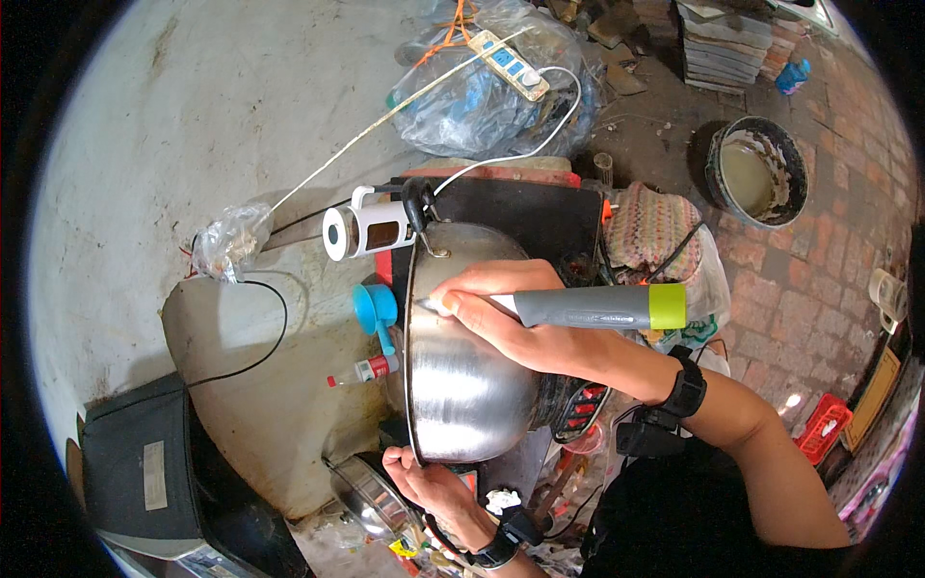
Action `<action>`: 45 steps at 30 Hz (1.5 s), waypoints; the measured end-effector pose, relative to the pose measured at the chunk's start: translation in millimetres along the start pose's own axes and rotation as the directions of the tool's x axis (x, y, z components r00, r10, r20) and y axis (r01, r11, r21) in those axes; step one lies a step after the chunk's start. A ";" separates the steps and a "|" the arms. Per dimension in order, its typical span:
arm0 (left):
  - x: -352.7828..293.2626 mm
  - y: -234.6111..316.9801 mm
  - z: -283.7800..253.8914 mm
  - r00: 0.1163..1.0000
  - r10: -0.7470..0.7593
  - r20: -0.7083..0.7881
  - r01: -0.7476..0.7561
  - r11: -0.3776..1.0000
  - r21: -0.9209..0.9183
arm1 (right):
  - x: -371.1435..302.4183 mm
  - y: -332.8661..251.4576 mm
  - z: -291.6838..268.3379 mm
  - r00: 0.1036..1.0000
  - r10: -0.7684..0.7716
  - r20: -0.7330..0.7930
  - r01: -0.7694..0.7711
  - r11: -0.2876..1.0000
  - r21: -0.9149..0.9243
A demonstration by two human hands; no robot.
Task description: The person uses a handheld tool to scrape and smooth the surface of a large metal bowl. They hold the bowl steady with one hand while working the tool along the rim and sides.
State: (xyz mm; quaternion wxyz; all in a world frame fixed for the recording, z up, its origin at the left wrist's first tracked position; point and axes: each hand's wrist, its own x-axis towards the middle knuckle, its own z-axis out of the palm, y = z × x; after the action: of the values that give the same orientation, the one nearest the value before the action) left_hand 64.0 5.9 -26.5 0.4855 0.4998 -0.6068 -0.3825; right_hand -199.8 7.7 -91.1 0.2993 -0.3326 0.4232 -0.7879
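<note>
A shiny steel wok point(474, 409) stands on its side, its rim facing left and its curved outer wall toward me. A black handle point(416, 204) is fixed at its upper end. My left hand point(434, 489) grips the lower end of the rim, fingers curled around the edge. In my right hand point(491, 313) is a thick pen-shaped tool point(597, 307), grey with a lime-green end cap, pinched near its pale front part. Its tip points left and lies at the wok's wall close to the rim; contact cannot be made out.
Behind the wok stand a white jug point(371, 231), a light-blue scoop point(374, 308) and a small bottle point(364, 371). A power strip point(509, 65) lies on plastic bags at the back. At right, a bucket point(715, 173) holds murky liquid. A black box-shaped thing point(140, 472) stands left.
</note>
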 end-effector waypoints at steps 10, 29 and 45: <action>-1.2 2.0 2.4 0.998 -0.013 -0.067 0.014 1.000 0.020 | 0.1 -2.8 0.0 0.999 0.001 -0.046 0.001 0.999 0.044; 0.7 8.0 26.5 0.992 0.079 -0.095 -0.070 0.993 0.097 | -33.5 -16.1 22.3 0.914 -0.376 0.150 0.405 0.859 -0.312; -6.3 14.6 40.9 0.996 0.081 0.042 -0.082 0.996 0.023 | -44.0 -41.6 44.6 0.750 -0.473 0.463 0.624 0.739 -0.254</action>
State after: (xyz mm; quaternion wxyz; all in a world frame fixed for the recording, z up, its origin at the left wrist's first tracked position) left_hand 21.1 14.2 -23.6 0.4821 0.4726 -0.6412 -0.3649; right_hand -146.7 39.3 -48.3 0.0494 -0.6384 0.3888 -0.6624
